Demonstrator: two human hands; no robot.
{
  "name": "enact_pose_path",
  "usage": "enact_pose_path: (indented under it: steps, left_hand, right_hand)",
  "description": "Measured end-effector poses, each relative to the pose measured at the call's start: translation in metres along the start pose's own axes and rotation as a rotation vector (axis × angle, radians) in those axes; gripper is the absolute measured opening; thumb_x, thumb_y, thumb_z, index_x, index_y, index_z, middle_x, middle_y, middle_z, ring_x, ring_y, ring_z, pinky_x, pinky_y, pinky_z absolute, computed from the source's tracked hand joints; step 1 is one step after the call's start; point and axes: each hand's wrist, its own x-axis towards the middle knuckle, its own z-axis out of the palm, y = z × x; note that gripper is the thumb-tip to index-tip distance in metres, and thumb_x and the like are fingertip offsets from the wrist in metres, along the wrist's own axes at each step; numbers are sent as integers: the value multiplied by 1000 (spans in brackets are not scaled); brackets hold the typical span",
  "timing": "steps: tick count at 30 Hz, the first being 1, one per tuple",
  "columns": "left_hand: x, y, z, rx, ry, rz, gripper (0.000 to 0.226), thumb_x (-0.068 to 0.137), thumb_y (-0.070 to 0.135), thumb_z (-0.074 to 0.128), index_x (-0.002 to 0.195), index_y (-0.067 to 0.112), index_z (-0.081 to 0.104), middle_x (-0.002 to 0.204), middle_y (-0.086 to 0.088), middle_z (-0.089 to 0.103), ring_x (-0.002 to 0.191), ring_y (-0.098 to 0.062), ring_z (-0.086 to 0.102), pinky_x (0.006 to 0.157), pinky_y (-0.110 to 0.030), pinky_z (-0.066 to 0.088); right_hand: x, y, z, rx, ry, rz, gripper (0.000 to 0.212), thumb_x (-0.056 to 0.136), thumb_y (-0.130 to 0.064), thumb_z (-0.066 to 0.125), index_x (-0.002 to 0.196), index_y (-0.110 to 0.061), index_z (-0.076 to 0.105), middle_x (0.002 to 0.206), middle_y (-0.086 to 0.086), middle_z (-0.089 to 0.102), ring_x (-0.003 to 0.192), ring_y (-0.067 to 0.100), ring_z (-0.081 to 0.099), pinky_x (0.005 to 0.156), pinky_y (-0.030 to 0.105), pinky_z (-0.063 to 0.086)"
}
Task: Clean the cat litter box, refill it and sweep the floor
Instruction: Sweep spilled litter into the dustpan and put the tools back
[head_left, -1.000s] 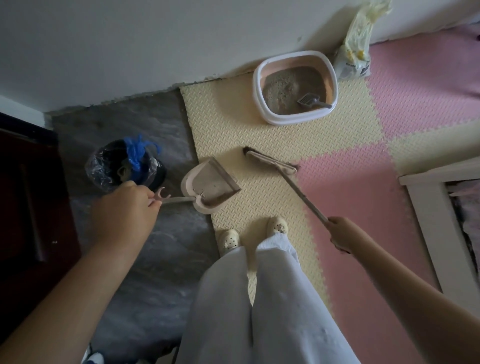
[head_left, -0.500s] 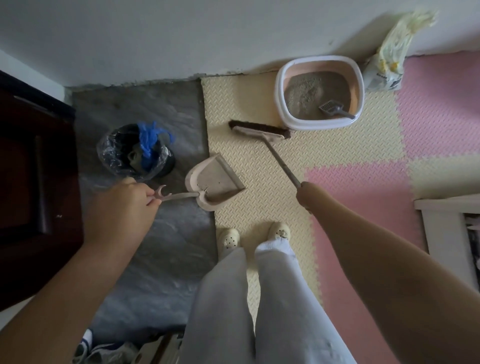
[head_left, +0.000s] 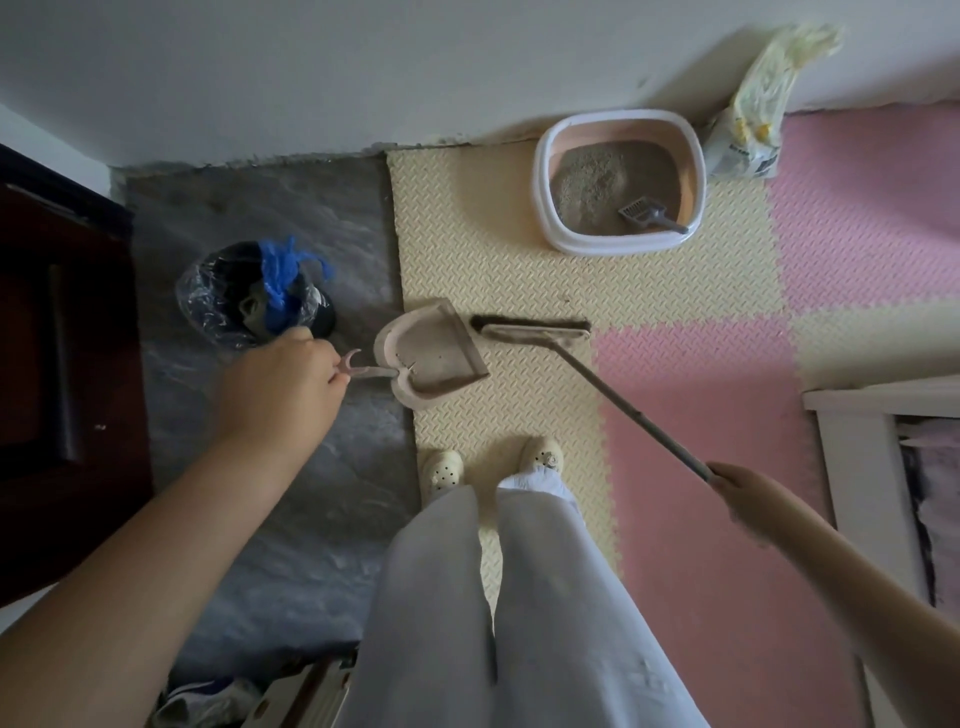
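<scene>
Foam mat floor (head_left: 519, 260): left hand (head_left: 280, 392) grips dustpan (head_left: 434, 358) handle; right hand (head_left: 748, 493) grips broom (head_left: 530, 330) handle; broom head touching dustpan lip.

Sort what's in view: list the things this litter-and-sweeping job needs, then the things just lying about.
For the job:
dustpan
broom
litter box
scoop, lying in the litter
bag beside the box, probably litter
lined bin

Just lying about:
dark wooden panel at left
white frame at right
clutter at the bottom edge
</scene>
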Motion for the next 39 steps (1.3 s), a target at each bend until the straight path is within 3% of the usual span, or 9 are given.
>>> enact_pose_path:
  steps: [3,5,9,15,20,26,33,37,39]
  left_hand:
    - [6,12,-5,-6,2,24,14,84,23,68,83,10,74,83,-6,61,62,-31,60,51,-35,47]
    - [8,20,-7,10,0,50,15,85,24,66,85,10,73,85,-6,62,62,-29,60,50,-34,47]
    - [19,36,-6,52,-37,73,18,87,25,62,86,11,73,86,-6,61,62,-27,59,52,-35,49]
    - [35,52,-3,91,-28,69,19,87,25,63,85,8,73,84,-9,63,62,-30,60,52,-33,48]
    - [37,56,-2,138,-17,89,21,88,27,63,84,8,72,82,-10,62,60,-28,59,48,-29,43]
    - [35,57,-1,151,-21,117,23,89,27,60,83,8,72,82,-9,61,58,-27,57,46,-27,39]
    - [36,53,5,185,-40,106,24,89,30,60,88,8,71,87,-10,60,67,-30,58,49,-29,32]
    - [33,53,2,223,-101,106,27,91,34,58,94,8,65,95,-12,60,78,-30,61,53,-31,33]
    - [31,51,-2,255,-184,91,34,90,42,56,92,9,63,86,-9,59,77,-27,59,53,-30,35]
  right_hand:
    - [-29,9,-7,231,-4,45,19,100,-17,39,105,-21,56,49,6,40,28,11,30,34,15,23]
    - [-36,8,-5,330,-10,88,21,101,-21,36,112,-29,51,51,8,39,27,10,27,34,12,23]
    - [-12,-7,3,393,23,161,25,100,-20,34,118,-23,52,56,10,44,32,15,34,34,17,28]
    - [15,-55,29,521,-91,262,21,98,-10,30,91,-6,49,51,9,40,35,13,32,41,19,24]
    - [-2,-93,47,658,-250,231,27,93,0,35,72,-16,41,60,3,38,44,14,35,41,23,30]
    - [-24,-108,61,1057,-387,338,29,95,-10,29,67,-15,31,40,-4,26,30,8,20,30,14,16]
    - [-38,-107,68,1021,-544,318,31,96,-19,36,65,-17,31,44,-4,28,32,5,22,27,12,16]
    - [-69,-85,57,1116,-555,338,33,99,-21,34,67,-17,33,45,-4,29,30,3,21,26,9,14]
    - [-86,-75,55,1072,-517,321,30,99,-22,34,70,-19,34,46,-5,29,31,3,20,28,9,14]
